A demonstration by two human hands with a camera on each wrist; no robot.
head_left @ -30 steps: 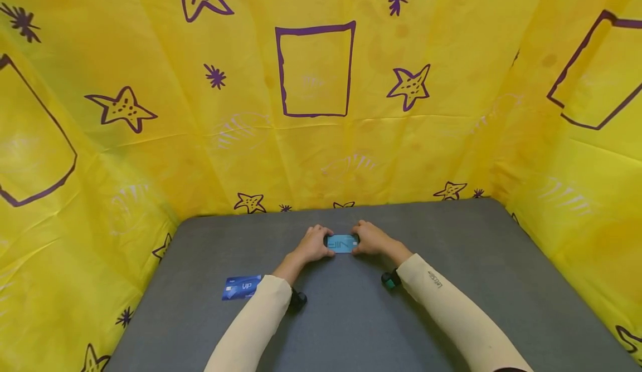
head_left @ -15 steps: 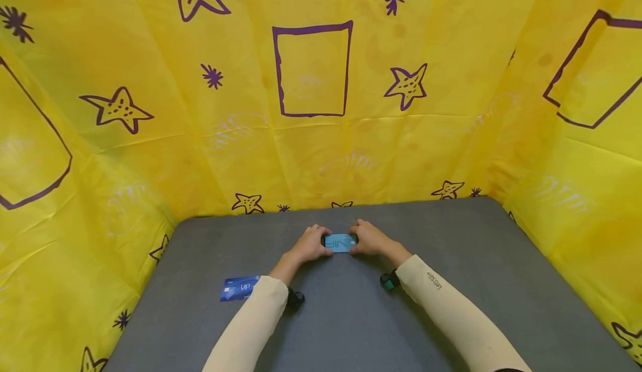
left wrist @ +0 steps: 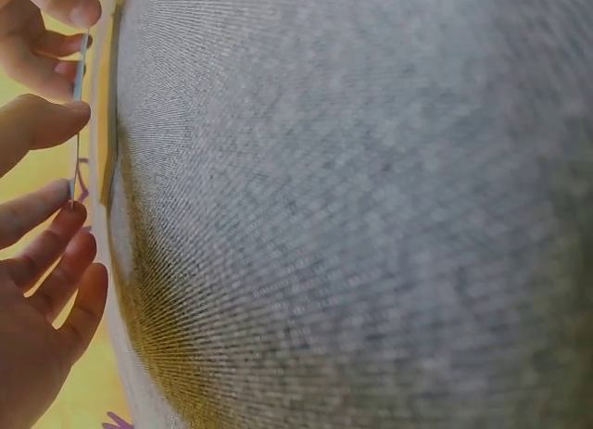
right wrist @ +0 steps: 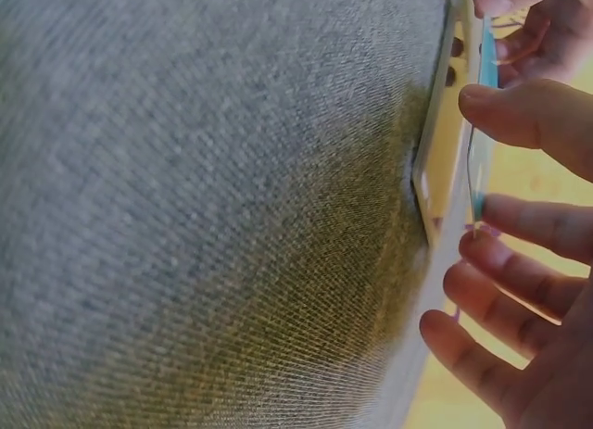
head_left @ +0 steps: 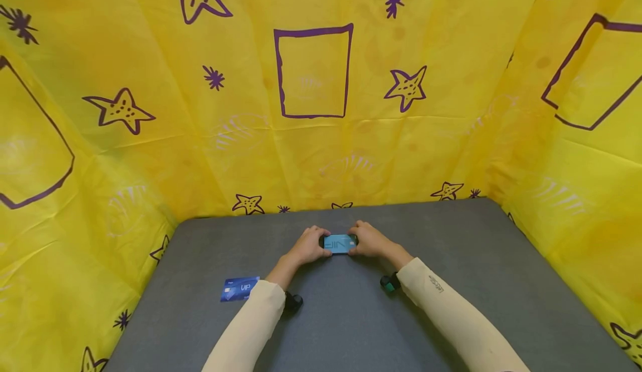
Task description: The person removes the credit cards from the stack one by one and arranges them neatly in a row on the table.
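Near the far edge of the grey woven-topped table (head_left: 331, 327), held a light-blue VIP card (head_left: 339, 244) with two hands, one at each short end, with the lettered face turned toward the head camera. Gripped the left end in the left hand (head_left: 309, 244), with the thumb at the near side and the fingers curving round toward the far side. Gripped the right end likewise in the right hand (head_left: 373, 241), with the middle of the card bare between the two. In both wrist views, saw the card almost edge-on as a thin strip, apart from a flat glossy object (right wrist: 437, 160) lying on the table just beneath; could not tell its exact kind. Saw the lower fingers spread apart and loosely bent in those views.

Well to the left and nearer the body, saw a darker blue VIP card (head_left: 237, 289) lying flat, overlapped at the lower right corner by the cream left sleeve (head_left: 246, 327). Wore a dark wrist camera (head_left: 293, 303) on each arm. Showed small dark lettering on the right sleeve (head_left: 458, 311). Beyond the table and at both sides, faced yellow cloth (head_left: 311, 155) printed with purple-outlined starfish, spiky bursts and angular frames.
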